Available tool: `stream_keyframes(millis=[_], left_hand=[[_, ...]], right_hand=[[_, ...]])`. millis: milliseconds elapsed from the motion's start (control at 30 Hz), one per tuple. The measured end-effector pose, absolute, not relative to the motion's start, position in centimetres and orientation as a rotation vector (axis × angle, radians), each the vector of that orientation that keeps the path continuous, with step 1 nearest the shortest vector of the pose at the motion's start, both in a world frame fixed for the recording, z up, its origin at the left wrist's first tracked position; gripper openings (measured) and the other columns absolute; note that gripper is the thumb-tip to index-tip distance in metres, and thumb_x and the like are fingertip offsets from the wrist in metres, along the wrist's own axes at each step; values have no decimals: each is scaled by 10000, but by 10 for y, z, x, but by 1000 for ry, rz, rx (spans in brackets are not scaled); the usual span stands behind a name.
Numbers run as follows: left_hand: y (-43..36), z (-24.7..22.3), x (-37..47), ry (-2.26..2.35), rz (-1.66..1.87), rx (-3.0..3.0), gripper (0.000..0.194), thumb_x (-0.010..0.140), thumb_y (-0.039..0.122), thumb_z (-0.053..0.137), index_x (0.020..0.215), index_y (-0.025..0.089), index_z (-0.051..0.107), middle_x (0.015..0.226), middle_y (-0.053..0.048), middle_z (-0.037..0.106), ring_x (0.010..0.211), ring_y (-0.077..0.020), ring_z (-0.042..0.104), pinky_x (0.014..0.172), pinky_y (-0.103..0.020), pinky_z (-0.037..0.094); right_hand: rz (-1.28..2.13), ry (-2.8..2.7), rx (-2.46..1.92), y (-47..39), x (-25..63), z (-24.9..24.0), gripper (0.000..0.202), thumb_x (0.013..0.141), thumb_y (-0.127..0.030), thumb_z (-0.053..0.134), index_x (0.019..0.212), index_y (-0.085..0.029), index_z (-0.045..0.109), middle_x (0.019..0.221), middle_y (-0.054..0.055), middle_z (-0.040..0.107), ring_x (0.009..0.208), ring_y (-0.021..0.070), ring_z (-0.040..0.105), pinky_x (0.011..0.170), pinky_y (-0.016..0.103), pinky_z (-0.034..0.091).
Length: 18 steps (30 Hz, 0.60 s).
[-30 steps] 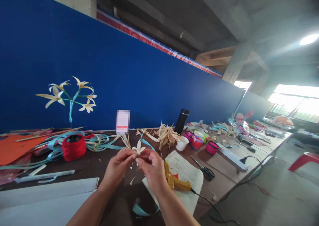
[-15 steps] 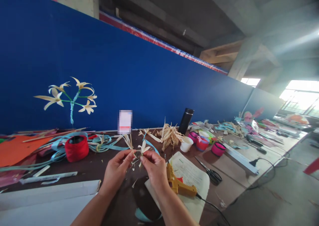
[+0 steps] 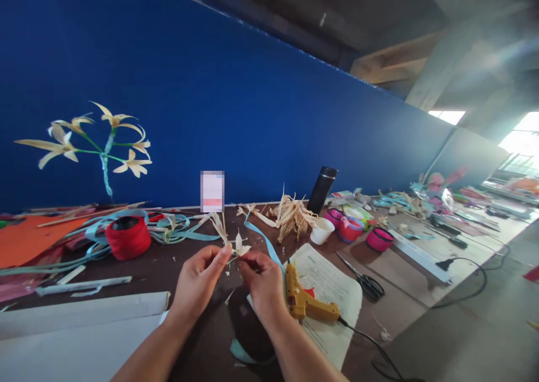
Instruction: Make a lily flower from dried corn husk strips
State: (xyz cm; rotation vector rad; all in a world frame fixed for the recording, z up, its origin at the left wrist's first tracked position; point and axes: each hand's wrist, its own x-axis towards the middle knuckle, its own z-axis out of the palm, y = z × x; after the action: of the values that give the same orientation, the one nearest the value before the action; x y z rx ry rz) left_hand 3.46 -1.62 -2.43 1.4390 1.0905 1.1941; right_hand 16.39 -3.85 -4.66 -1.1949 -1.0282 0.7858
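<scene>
Close together over the brown table, both hands are closed in a pinch. A small cream flower of dried husk (image 3: pixel 240 247) sits between their fingertips, petals spread. My left hand (image 3: pixel 197 283) has thumb and forefinger pressed together at the flower's left side. On its other side, my right hand (image 3: pixel 265 283) pinches at the lower petals; those fingertips are partly hidden. Just beyond the left fingertips a pale husk strip (image 3: pixel 218 226) points upward; I cannot tell whether it is held. A yellow glue gun (image 3: pixel 309 300) lies right of my right hand, on a printed sheet (image 3: pixel 326 264).
A finished husk flower spray (image 3: pixel 106 157) stands at the left. Near it are a red roll (image 3: pixel 127 239) and blue ribbon. Behind the hands lie a husk pile (image 3: pixel 290 216), a white cup (image 3: pixel 321 231) and a black flask (image 3: pixel 323 190). Scissors (image 3: pixel 364 281) rest at right.
The view has tilted and shifted, so the surroundings sit elsewhere in the picture. The flower has turned and come down between the fingertips, and the hands are nearer each other.
</scene>
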Motion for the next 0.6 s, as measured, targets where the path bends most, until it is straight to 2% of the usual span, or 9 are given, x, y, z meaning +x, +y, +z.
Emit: stream_keyframes(millis=[133,367,600], left_hand=[[-18,-20,37,1083,1180,1395,350,726,498,584,717,150,624,579,18,537,510,-89,448,456,-172,321],[-20,-18,37,1062,1141,1352,315,711,466,603,650,158,568,526,44,487,424,-56,362,394,-162,231],[-17,-21,37,1082,1125,1370,299,722,454,591,674,160,565,543,39,496,426,-57,368,392,-162,238]], right_hand=[[781,-1048,-1231,-40,165,-46,120,690,-248,648,777,-207,719,647,-7,654,567,138,544,512,231,416],[840,-980,-1207,-40,165,-43,119,680,-273,664,760,-203,717,656,-3,648,571,134,531,501,225,409],[998,-863,-1103,-40,167,-36,116,657,-261,682,725,-169,701,555,-31,583,484,88,459,471,199,367]])
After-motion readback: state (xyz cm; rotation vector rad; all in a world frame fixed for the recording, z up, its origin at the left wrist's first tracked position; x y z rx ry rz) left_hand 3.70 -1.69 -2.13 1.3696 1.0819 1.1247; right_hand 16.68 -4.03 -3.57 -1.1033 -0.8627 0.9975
